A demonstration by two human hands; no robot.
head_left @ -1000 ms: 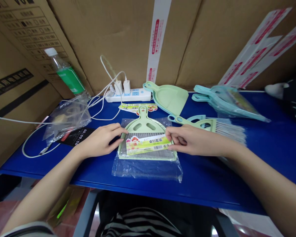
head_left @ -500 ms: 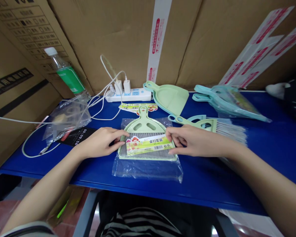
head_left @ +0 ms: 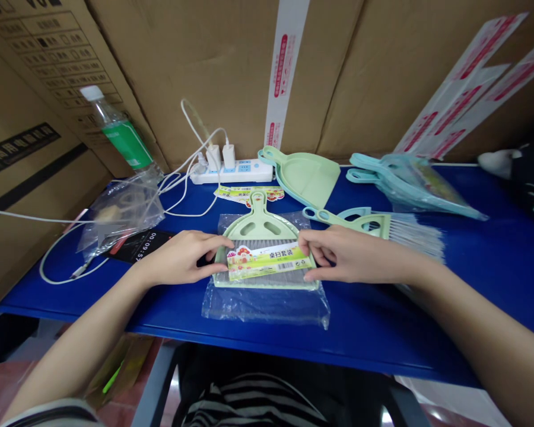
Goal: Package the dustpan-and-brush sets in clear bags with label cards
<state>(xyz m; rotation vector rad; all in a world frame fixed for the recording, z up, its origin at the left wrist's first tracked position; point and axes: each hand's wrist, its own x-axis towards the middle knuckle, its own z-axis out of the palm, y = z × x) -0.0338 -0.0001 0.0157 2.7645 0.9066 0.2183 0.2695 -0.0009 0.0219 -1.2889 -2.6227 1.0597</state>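
A pale green dustpan (head_left: pixel 260 218) lies in front of me, with a grey-bristled hand brush (head_left: pixel 271 239) nested in it. Across the bristles rests a printed label card (head_left: pixel 267 261) with a mushroom picture. My left hand (head_left: pixel 189 256) is at the card's left end and the pan's left rim, its thumb and index finger spread apart. Curled at the card's right end, my right hand (head_left: pixel 333 255) grips it between thumb and fingers. A clear plastic bag (head_left: pixel 267 305) is spread flat beneath the dustpan.
Behind stand stacked dustpans (head_left: pixel 311 175) and, farther right, bagged blue dustpans (head_left: pixel 418 178). Loose brushes (head_left: pixel 369 224) lie beyond my right hand. At the back left are a power strip (head_left: pixel 249 171) with white cables, a bottle (head_left: pixel 127 139) and a phone (head_left: pixel 137 244). Cardboard (head_left: pixel 222 59) walls the back.
My left thumb has moved down, widening the gap to the index finger. The right hand, card and dustpan are nearly unchanged.
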